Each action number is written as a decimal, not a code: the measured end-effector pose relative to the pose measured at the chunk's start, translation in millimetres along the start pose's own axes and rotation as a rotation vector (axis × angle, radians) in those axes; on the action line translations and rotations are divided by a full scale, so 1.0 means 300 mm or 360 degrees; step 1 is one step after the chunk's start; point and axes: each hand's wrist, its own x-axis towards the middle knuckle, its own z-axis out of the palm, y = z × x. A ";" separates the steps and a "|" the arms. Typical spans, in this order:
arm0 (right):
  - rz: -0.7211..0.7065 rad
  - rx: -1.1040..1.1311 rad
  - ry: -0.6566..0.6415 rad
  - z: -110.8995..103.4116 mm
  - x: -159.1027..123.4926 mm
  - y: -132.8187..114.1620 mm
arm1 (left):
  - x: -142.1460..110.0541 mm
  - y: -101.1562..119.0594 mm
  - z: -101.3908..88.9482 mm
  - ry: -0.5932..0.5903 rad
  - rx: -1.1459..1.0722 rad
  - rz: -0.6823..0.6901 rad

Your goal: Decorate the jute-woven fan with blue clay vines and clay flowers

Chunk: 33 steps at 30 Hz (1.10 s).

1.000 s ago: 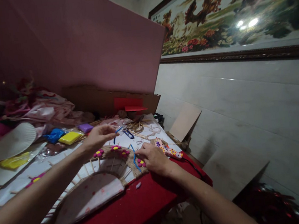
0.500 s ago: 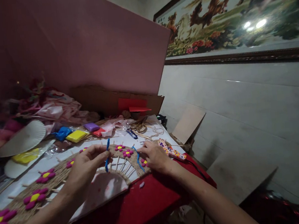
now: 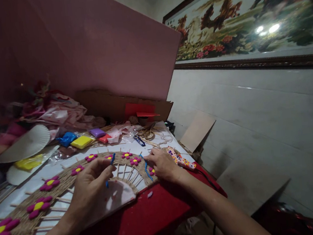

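A fan-shaped craft piece of wooden sticks and woven jute lies on the red table, dotted with pink and yellow clay flowers. My left hand rests over its middle, fingers pinched on a thin blue clay strip. Fingers bent, my right hand presses down on the fan's right end beside another blue strip and a pink flower.
Packets of blue, yellow, purple and red clay lie behind the fan. A white paper fan, pink fabric, a cardboard box, twine and a spotted tool surround it. A tiled wall stands at right.
My left hand has come back from the rear of the table with the blue strip and lowered it onto the fan. The view has shifted left, showing more flowers.
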 end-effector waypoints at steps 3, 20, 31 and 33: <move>0.0017 0.0028 -0.0033 0.002 0.002 0.001 | 0.004 -0.014 -0.004 -0.0049 0.0082 0.0099; 0.0058 0.0146 -0.0031 0.016 0.049 0.003 | 0.001 -0.013 -0.005 -0.0012 0.0222 0.0260; 0.0065 0.0147 0.0019 0.028 0.070 0.018 | -0.012 -0.003 -0.005 -0.0031 0.0269 0.0254; 0.0071 0.0181 0.0035 0.028 0.070 0.018 | -0.014 0.003 -0.002 -0.0026 0.0266 0.0262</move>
